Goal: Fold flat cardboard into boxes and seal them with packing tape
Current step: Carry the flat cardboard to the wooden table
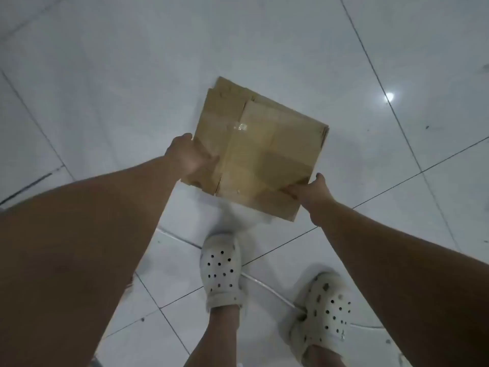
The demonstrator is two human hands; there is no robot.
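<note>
A stack of flat brown cardboard pieces (254,144) hangs above the white floor, held level between both hands. Strips of clear tape glint on its top sheet. My left hand (189,156) grips the stack's near-left edge, thumb on top and fingers hidden below. My right hand (308,189) pinches the near-right corner, its fingers on the top sheet. The stack's sheets are slightly fanned at the far edge.
White glossy floor tiles (132,75) with dark grout lines lie all around. My two feet in white perforated clogs (221,271) stand just below the cardboard. A bright lamp reflection (389,96) shines on the floor at right.
</note>
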